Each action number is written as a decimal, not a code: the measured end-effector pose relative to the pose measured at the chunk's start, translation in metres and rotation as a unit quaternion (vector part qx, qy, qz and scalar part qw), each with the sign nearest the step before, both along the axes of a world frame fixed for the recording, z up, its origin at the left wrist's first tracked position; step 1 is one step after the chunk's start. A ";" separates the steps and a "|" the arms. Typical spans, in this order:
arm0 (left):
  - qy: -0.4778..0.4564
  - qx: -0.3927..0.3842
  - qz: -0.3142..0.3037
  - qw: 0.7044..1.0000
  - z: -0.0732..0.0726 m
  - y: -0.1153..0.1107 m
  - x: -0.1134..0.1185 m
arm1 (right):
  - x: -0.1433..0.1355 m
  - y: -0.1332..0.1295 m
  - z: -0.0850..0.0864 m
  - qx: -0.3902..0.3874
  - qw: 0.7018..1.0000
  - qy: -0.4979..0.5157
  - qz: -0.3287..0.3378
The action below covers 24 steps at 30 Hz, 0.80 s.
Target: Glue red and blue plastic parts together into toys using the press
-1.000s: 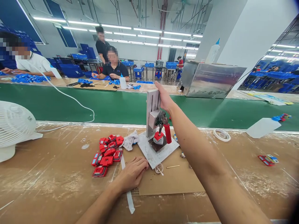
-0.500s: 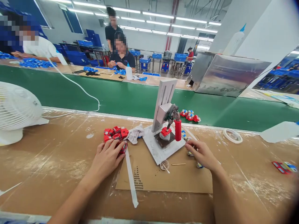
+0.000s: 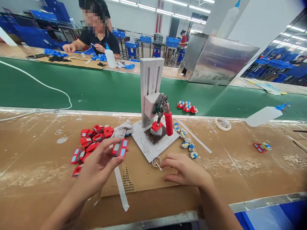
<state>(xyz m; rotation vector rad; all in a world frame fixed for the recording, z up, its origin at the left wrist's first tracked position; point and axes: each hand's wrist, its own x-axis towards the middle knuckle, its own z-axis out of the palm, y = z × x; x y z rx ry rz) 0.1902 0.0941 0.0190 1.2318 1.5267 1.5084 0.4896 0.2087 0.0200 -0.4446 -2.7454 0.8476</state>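
My left hand (image 3: pixel 96 166) is closed on a red toy car shell (image 3: pixel 120 147) with pale blue windows, held up over the cardboard. Beside that hand lies a pile of similar red shells (image 3: pixel 93 136). My right hand (image 3: pixel 183 171) is open, thumb and fingers apart, its fingertips right by a small round dish (image 3: pixel 156 160) that has a white swab-like stick (image 3: pixel 159 166) in it. Behind the dish stands a toggle clamp press (image 3: pixel 150 80) with a red handle (image 3: pixel 169 124). Under its plunger sits a red piece (image 3: pixel 157 126) on a grey block.
Small white, blue and yellow pieces (image 3: pixel 184 144) lie right of the press. A white cloth (image 3: pixel 123 128) touches its left side. Farther right are a tape roll (image 3: pixel 222 124) and a white bottle (image 3: pixel 263 116). A co-worker (image 3: pixel 98 35) sits across the green belt (image 3: pixel 107 92).
My left hand has lifted a red shell from the pile. My right hand has moved from beside the press to the dish. The view has shifted right and closer.
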 end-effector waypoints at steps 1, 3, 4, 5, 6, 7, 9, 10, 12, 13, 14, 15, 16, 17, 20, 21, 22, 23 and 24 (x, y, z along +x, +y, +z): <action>-0.074 -0.008 -0.028 0.997 0.004 0.007 0.010 | -0.004 -0.001 -0.002 0.007 1.000 0.009 0.012; -0.208 -0.025 -0.038 0.977 0.007 0.022 0.023 | -0.009 -0.001 -0.007 0.011 0.999 0.044 0.030; -0.269 -0.035 -0.032 0.962 0.007 0.028 0.027 | -0.011 -0.001 -0.009 0.008 0.997 0.065 0.032; -0.323 -0.046 -0.024 0.945 0.006 0.032 0.029 | -0.013 0.000 -0.011 0.005 0.996 0.085 0.030; -0.366 -0.057 -0.019 0.929 0.004 0.035 0.030 | -0.015 0.001 -0.014 0.002 0.994 0.105 0.024; -0.396 -0.067 -0.017 0.915 0.001 0.036 0.030 | -0.018 0.001 -0.016 0.002 0.992 0.122 0.014; -0.429 -0.075 -0.003 0.900 -0.007 0.034 0.033 | -0.023 0.002 -0.022 0.012 0.988 0.153 -0.008; -0.435 -0.077 0.005 0.897 -0.011 0.032 0.035 | -0.026 0.003 -0.025 0.021 0.986 0.165 -0.020; -0.436 -0.076 0.018 0.896 -0.020 0.028 0.040 | -0.030 0.004 -0.030 0.041 0.982 0.180 -0.048; -0.433 -0.074 0.021 0.898 -0.023 0.027 0.042 | -0.031 0.005 -0.032 0.046 0.980 0.184 -0.061; -0.428 -0.071 0.021 0.901 -0.026 0.027 0.044 | -0.031 0.006 -0.034 0.045 0.979 0.188 -0.071; -0.422 -0.068 0.019 0.904 -0.029 0.026 0.045 | -0.030 0.007 -0.035 0.036 0.978 0.191 -0.080; -0.412 -0.063 0.018 0.909 -0.030 0.027 0.045 | -0.029 0.008 -0.034 0.019 0.976 0.195 -0.090; -0.400 -0.060 0.018 0.914 -0.032 0.027 0.045 | -0.027 0.008 -0.033 -0.001 0.975 0.200 -0.101; -0.364 -0.050 0.027 0.930 -0.034 0.028 0.042 | -0.021 0.009 -0.028 -0.053 0.968 0.199 -0.144; -0.353 -0.044 0.033 0.934 -0.035 0.028 0.041 | -0.020 0.009 -0.026 -0.064 0.967 0.193 -0.155; -0.343 -0.035 0.037 0.938 -0.036 0.028 0.040 | -0.019 0.009 -0.025 -0.073 0.966 0.187 -0.164; -0.334 -0.027 0.039 0.941 -0.037 0.028 0.039 | -0.018 0.009 -0.024 -0.084 0.965 0.179 -0.173; -0.324 -0.021 0.040 0.945 -0.038 0.028 0.039 | -0.018 0.009 -0.023 -0.093 0.963 0.174 -0.182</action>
